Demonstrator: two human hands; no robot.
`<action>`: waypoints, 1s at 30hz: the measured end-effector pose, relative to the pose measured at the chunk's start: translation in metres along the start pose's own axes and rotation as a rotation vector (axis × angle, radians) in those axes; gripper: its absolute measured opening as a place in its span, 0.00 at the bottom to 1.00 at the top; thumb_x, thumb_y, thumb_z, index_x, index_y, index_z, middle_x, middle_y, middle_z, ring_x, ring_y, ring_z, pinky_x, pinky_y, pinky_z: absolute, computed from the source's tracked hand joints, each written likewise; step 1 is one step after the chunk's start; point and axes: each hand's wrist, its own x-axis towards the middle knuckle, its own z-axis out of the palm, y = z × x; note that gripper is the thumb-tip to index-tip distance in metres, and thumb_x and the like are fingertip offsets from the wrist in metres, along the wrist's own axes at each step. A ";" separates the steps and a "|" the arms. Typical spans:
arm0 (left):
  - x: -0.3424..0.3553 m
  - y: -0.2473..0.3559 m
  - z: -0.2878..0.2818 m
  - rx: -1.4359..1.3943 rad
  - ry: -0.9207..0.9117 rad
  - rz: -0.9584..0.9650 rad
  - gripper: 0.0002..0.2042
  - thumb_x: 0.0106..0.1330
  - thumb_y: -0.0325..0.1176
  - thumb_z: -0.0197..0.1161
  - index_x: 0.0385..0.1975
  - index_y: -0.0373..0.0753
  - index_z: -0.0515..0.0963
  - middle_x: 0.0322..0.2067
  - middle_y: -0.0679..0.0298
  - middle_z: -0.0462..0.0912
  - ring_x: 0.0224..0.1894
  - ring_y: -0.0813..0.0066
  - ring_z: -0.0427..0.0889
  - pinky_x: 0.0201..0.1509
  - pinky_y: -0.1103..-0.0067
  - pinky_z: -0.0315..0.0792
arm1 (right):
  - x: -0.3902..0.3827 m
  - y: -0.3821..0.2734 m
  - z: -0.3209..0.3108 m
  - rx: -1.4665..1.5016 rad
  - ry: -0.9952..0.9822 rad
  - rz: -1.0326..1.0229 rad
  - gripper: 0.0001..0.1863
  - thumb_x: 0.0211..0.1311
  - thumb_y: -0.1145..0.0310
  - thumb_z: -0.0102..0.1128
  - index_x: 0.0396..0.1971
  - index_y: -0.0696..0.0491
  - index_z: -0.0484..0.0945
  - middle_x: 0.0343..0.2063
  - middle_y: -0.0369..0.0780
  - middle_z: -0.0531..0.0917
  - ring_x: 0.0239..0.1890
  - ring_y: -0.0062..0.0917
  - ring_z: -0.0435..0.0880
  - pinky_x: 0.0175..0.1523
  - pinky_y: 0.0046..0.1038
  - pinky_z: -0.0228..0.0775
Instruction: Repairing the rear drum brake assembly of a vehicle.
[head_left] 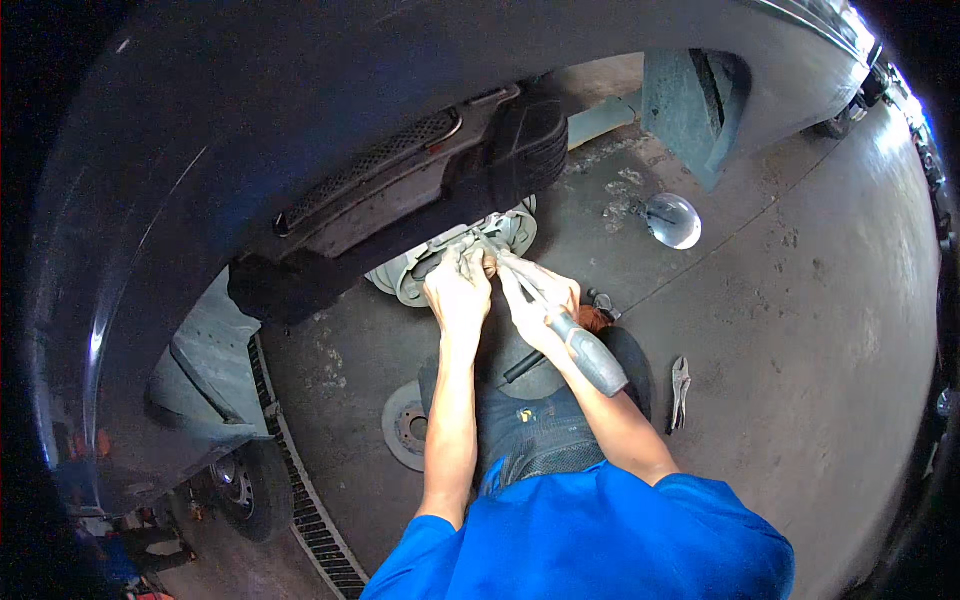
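Note:
My left hand [460, 288] is closed, its fingertips pinched against a pale grey metal part with rounded ends [412, 278] that sits low beneath a car's bumper. Whatever those fingertips hold is too small to make out. Beside it, my right hand [535, 300] is wrapped around a long tool with a metal shaft and a thick grey-and-black handle [592, 358]. The handle slants back over my right forearm, while the shaft runs forward to the metal part. Fingers cover the tool's tip, so its exact kind is hidden.
A brake disc [398, 425] lies left of my legs, locking pliers [680, 392] to the right. Farther off rests a shiny round dish [672, 220]. The dark bumper [330, 100] curves overhead. A floor grate [310, 500] and a wheel [250, 490] are at lower left.

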 end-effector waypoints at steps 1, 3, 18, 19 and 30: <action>0.001 -0.005 0.002 -0.011 0.030 0.046 0.11 0.60 0.33 0.64 0.36 0.31 0.81 0.19 0.52 0.78 0.21 0.63 0.75 0.28 0.73 0.71 | 0.002 -0.002 0.001 -0.009 0.000 -0.004 0.08 0.56 0.79 0.63 0.36 0.63 0.82 0.33 0.49 0.86 0.36 0.35 0.88 0.42 0.28 0.81; 0.002 -0.015 0.004 -0.018 0.061 0.093 0.11 0.59 0.30 0.65 0.38 0.31 0.82 0.13 0.59 0.73 0.15 0.76 0.66 0.22 0.78 0.65 | -0.002 -0.006 -0.002 0.011 -0.011 0.034 0.08 0.56 0.79 0.63 0.36 0.63 0.82 0.34 0.49 0.86 0.36 0.35 0.88 0.42 0.28 0.81; 0.003 0.022 0.005 0.034 -0.002 0.069 0.13 0.59 0.34 0.64 0.37 0.30 0.82 0.31 0.43 0.84 0.34 0.47 0.84 0.42 0.65 0.77 | -0.002 0.017 -0.006 -0.056 -0.028 0.021 0.05 0.59 0.73 0.60 0.27 0.57 0.80 0.24 0.42 0.84 0.25 0.28 0.84 0.31 0.28 0.76; 0.002 0.016 0.000 0.067 0.012 0.020 0.14 0.59 0.34 0.64 0.37 0.29 0.82 0.31 0.43 0.84 0.34 0.46 0.84 0.43 0.65 0.77 | 0.003 0.005 -0.005 -0.008 -0.133 0.118 0.05 0.61 0.72 0.59 0.29 0.55 0.81 0.25 0.42 0.84 0.26 0.31 0.84 0.31 0.30 0.74; 0.002 -0.028 0.006 -0.198 -0.028 -0.023 0.12 0.61 0.25 0.62 0.41 0.24 0.78 0.35 0.42 0.84 0.36 0.54 0.85 0.42 0.69 0.77 | -0.011 0.011 0.001 0.108 -0.086 0.021 0.14 0.59 0.71 0.58 0.41 0.66 0.79 0.39 0.52 0.84 0.39 0.43 0.86 0.45 0.35 0.79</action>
